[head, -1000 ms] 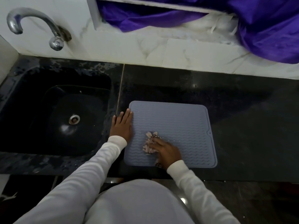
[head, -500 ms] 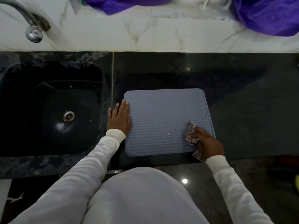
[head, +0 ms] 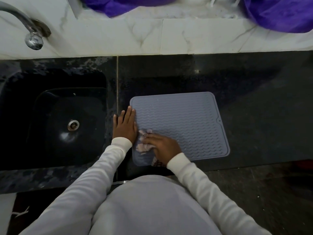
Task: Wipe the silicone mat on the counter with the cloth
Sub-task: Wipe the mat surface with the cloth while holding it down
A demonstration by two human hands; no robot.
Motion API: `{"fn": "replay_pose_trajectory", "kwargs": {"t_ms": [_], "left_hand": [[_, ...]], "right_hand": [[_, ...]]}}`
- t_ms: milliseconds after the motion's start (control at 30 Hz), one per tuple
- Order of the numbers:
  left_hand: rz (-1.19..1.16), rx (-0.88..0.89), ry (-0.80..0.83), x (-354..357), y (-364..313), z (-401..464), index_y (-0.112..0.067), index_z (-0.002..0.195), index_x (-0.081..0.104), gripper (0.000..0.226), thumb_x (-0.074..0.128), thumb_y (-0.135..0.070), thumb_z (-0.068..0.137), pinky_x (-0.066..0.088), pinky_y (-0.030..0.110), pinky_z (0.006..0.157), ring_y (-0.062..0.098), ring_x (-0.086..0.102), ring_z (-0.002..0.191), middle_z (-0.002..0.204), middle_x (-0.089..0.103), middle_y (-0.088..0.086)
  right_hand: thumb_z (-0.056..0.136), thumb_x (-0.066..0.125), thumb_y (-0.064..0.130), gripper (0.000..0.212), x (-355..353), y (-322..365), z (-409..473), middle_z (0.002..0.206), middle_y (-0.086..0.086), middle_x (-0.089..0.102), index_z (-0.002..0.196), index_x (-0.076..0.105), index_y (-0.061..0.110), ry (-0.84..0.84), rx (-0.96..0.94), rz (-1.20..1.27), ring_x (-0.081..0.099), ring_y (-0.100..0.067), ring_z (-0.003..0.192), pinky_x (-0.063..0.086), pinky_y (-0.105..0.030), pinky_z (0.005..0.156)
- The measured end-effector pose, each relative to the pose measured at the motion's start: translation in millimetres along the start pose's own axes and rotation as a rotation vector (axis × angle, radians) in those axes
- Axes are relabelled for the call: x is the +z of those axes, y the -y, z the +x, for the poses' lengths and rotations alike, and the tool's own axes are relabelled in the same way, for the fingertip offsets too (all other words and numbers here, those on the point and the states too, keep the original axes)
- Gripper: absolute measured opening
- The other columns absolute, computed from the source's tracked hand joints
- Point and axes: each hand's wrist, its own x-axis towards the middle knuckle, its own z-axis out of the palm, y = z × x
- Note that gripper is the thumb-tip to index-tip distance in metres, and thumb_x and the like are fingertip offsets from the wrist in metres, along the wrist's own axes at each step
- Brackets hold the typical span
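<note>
A grey-blue silicone mat with a wavy ribbed surface lies flat on the dark counter. My left hand lies flat with straight fingers on the mat's left edge. My right hand presses a small crumpled cloth onto the mat's near left part, close to my left hand. The fingers lie over the cloth and hide much of it. A checked corner of the cloth shows under my right wrist.
A black sink with a metal drain sits to the left of the mat. A chrome tap sticks out of the white marble wall. Purple fabric hangs at the top. The counter's front edge runs just below the mat.
My right hand swept the cloth from the mat's middle to its right edge, then back across to the near left corner. My left hand stayed on the left edge.
</note>
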Motion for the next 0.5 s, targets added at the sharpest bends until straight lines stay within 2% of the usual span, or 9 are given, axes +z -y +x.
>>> {"fn": "replay_pose_trajectory", "kwargs": {"t_ms": [67,133,167,233,300,367,500], "left_hand": [[-0.004,0.003,-0.001,-2.3,0.2,0.3,-0.023,0.152,0.022,0.064,0.011,-0.040,0.092,0.007,0.054,0.118,0.027,0.022,0.145,0.160,0.018,-0.003],[-0.009,0.003,0.003,-2.5,0.5,0.3,-0.024,0.152,0.023,0.063,0.013,-0.040,0.092,0.007,0.055,0.118,0.027,0.023,0.144,0.160,0.019,-0.004],[-0.009,0.003,0.000,-1.7,0.9,0.1,-0.024,0.152,0.023,0.062,0.013,-0.040,0.092,0.008,0.055,0.118,0.027,0.023,0.144,0.160,0.019,-0.004],[-0.002,-0.001,0.001,0.5,2.1,-1.0,-0.025,0.153,0.021,0.061,0.014,-0.040,0.094,0.008,0.056,0.118,0.027,0.023,0.145,0.160,0.017,-0.005],[0.004,-0.006,0.009,2.0,2.2,-1.2,-0.025,0.153,0.019,0.062,0.013,-0.040,0.094,0.007,0.055,0.118,0.027,0.022,0.145,0.161,0.015,-0.005],[-0.004,-0.008,-0.001,1.3,0.6,-1.1,-0.024,0.153,0.021,0.062,0.014,-0.040,0.093,0.008,0.055,0.118,0.027,0.024,0.144,0.160,0.017,-0.004],[0.005,-0.022,-0.006,2.8,-2.8,-1.1,-0.024,0.153,0.020,0.063,0.013,-0.040,0.093,0.006,0.053,0.118,0.027,0.023,0.145,0.161,0.017,-0.004]], "right_hand": [[0.068,0.070,0.010,0.045,13.4,-11.7,3.5,0.130,0.008,0.061,0.109,0.071,0.029,0.133,-0.019,-0.079,0.067,-0.019,0.100,0.057,-0.028,0.075],[0.065,0.075,0.015,0.052,12.3,-28.8,-1.5,0.139,0.015,0.051,0.113,0.066,0.035,0.212,-0.018,-0.130,0.069,-0.022,0.096,0.059,-0.033,0.068],[0.068,0.072,0.018,0.050,8.5,-37.3,-5.9,0.142,0.016,0.048,0.114,0.065,0.036,0.220,-0.033,-0.154,0.069,-0.023,0.096,0.059,-0.034,0.068],[0.075,0.054,0.024,0.041,-6.6,-50.3,-16.1,0.138,0.013,0.053,0.112,0.066,0.035,0.195,-0.035,-0.166,0.069,-0.023,0.095,0.059,-0.035,0.068],[0.072,0.046,0.025,0.043,-23.5,-65.7,-27.1,0.129,0.008,0.062,0.107,0.070,0.033,0.139,-0.002,-0.190,0.070,-0.021,0.094,0.059,-0.034,0.070],[0.068,0.057,0.016,0.045,-40.4,-84.2,-40.3,0.127,0.007,0.063,0.108,0.070,0.032,0.081,0.064,-0.214,0.070,-0.022,0.095,0.058,-0.033,0.074],[0.057,0.082,0.005,0.076,-76.2,-120.1,-73.4,0.138,0.014,0.050,0.124,0.062,0.034,0.052,0.231,-0.205,0.064,-0.022,0.109,0.049,-0.032,0.093]]}}
